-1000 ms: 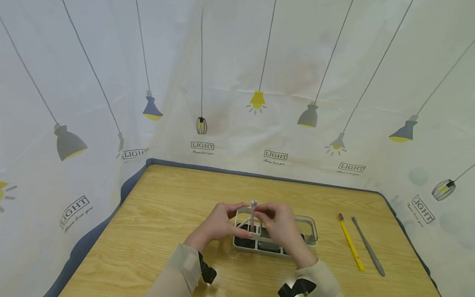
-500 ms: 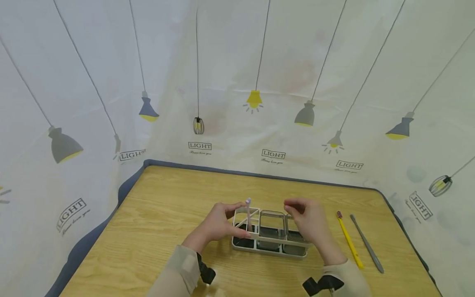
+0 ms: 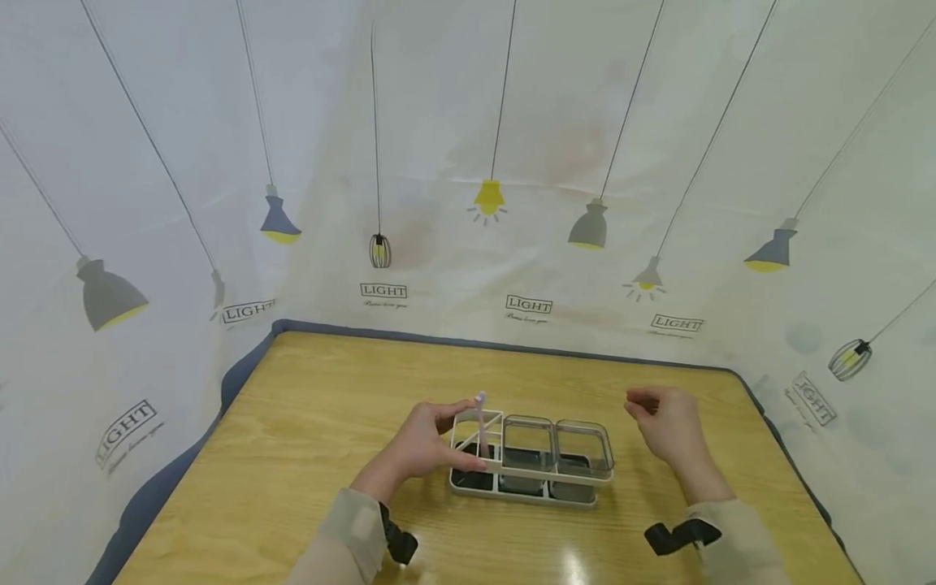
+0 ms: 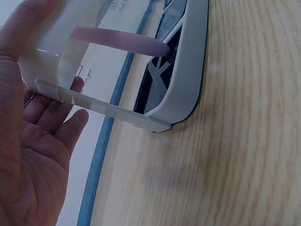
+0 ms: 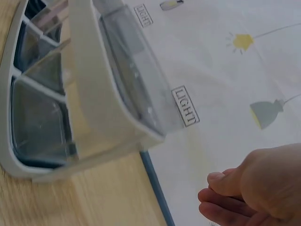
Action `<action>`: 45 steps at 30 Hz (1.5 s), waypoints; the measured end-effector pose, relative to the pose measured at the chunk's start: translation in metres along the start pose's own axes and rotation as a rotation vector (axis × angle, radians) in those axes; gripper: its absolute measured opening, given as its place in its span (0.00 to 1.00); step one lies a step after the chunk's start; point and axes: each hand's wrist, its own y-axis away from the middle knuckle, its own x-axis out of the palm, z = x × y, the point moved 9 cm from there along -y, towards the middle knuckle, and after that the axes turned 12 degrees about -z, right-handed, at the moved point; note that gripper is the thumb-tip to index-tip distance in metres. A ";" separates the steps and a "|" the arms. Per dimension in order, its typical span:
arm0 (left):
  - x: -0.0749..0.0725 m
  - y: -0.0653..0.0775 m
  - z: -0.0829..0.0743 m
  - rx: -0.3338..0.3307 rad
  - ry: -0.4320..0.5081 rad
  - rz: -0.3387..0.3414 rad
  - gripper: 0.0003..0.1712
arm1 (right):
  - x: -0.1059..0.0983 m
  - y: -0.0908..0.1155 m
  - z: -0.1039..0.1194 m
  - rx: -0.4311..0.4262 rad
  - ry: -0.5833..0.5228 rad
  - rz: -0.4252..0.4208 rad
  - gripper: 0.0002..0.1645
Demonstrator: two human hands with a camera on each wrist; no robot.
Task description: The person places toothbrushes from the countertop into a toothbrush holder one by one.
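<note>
A white toothbrush holder (image 3: 556, 475) has a dark base and two clear cups (image 3: 583, 448) in its upper frame. My left hand (image 3: 420, 443) grips the left end of that frame, thumb at the front and fingers behind. A pale pink toothbrush (image 3: 482, 426) stands upright in the divided left section; the left wrist view shows its pink handle (image 4: 124, 41) reaching down to the base. To the right of the holder and apart from it, my right hand (image 3: 673, 426) hovers with thumb and fingertips close together. Nothing is between its fingers in the right wrist view.
The wooden table (image 3: 344, 366) has a dark blue edge. A pale curtain (image 3: 439, 146) printed with lamps hangs behind and at both sides. The yellow and grey toothbrushes are not visible now; my right hand and forearm cover that part of the table.
My right hand let go of the pink toothbrush and moved right, over where the yellow and grey toothbrushes lay. The pink toothbrush stays in the holder. My left hand keeps its grip.
</note>
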 end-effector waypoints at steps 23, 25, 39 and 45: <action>-0.004 0.005 0.009 0.002 0.012 -0.022 0.53 | 0.018 0.004 -0.094 0.148 0.173 0.076 0.12; -0.003 0.005 0.009 -0.003 0.015 -0.017 0.52 | 0.019 0.008 -0.105 0.173 0.187 0.091 0.14; -0.002 0.001 0.004 0.023 0.030 -0.014 0.51 | 0.024 0.014 -0.128 0.216 0.212 0.080 0.13; 0.000 -0.002 0.004 0.003 0.025 0.000 0.52 | 0.028 0.015 -0.133 0.231 0.230 0.066 0.10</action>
